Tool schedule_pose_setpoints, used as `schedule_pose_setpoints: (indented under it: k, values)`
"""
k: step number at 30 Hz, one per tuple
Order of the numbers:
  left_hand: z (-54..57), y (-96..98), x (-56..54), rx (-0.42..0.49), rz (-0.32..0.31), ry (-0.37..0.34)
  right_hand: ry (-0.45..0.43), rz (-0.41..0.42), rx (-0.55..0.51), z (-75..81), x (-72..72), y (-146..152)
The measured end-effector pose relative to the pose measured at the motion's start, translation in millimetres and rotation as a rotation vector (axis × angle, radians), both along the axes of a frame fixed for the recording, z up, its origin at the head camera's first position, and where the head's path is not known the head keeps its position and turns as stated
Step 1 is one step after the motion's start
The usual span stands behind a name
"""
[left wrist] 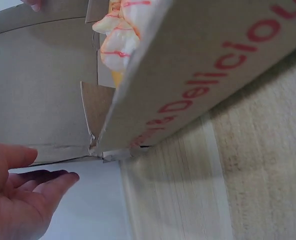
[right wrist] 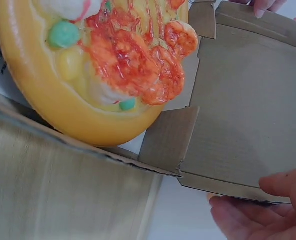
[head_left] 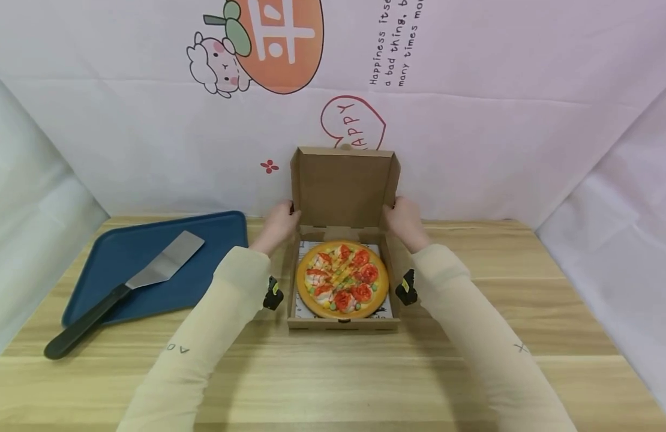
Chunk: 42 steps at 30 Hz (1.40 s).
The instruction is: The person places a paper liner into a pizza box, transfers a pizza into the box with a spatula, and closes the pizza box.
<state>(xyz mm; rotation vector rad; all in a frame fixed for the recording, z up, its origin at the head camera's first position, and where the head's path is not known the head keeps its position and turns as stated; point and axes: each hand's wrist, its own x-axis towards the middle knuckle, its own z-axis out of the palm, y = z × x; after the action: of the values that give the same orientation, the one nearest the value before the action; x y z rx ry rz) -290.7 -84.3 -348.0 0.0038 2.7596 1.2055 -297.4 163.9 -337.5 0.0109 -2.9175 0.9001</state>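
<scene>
A brown cardboard pizza box [head_left: 344,324] stands on the table with its lid [head_left: 345,189] raised at the back. Inside, on printed paper, lies a toy-like pizza [head_left: 342,279] with a yellow crust and red, white and green toppings. My left hand [head_left: 281,227] pinches the lid's left side edge low down. In the left wrist view, the thumb [left wrist: 18,155] is on the inner side and the fingers are behind. On the opposite edge, my right hand [head_left: 407,225] grips the lid likewise, its thumb [right wrist: 278,183] inside and fingers beneath the edge in the right wrist view.
At the left lies a blue tray [head_left: 114,252]. A spatula [head_left: 171,258] with a black handle rests across it, the handle reaching past the tray's front edge. Behind the box hangs a white printed cloth [head_left: 473,138], close to the raised lid.
</scene>
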Motion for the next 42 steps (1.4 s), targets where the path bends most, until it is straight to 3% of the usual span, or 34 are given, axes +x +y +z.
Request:
schedule_pose_setpoints:
  k: [2,6,8,12,26,34,42]
  values:
    - [0.9,2.7,-0.4,0.008,0.013,0.012,0.068,-0.009,-0.009,-14.4,-12.9,6]
    - [2.7,6.3,0.9,0.036,0.044,0.029,0.111,-0.015,-0.008,-13.6,-15.2,9]
    - [3.6,6.9,1.6,0.035,0.048,0.046,0.067,-0.011,-0.032,11.6,6.5,0]
    - [6.9,7.2,3.7,0.014,0.036,0.078,0.088,-0.001,-0.019,20.3,15.9,-1]
    - [19.3,1.4,17.9,-0.05,-0.064,0.072,0.062,0.064,-0.031,21.8,32.4,-1]
    - [16.2,-2.5,25.0,-0.107,-0.132,0.081,0.077,0.113,-0.049,19.9,45.4,-3]
    - [12.0,-5.9,39.5,-0.068,-0.159,0.11,0.097,0.121,-0.083,12.1,59.4,-1]
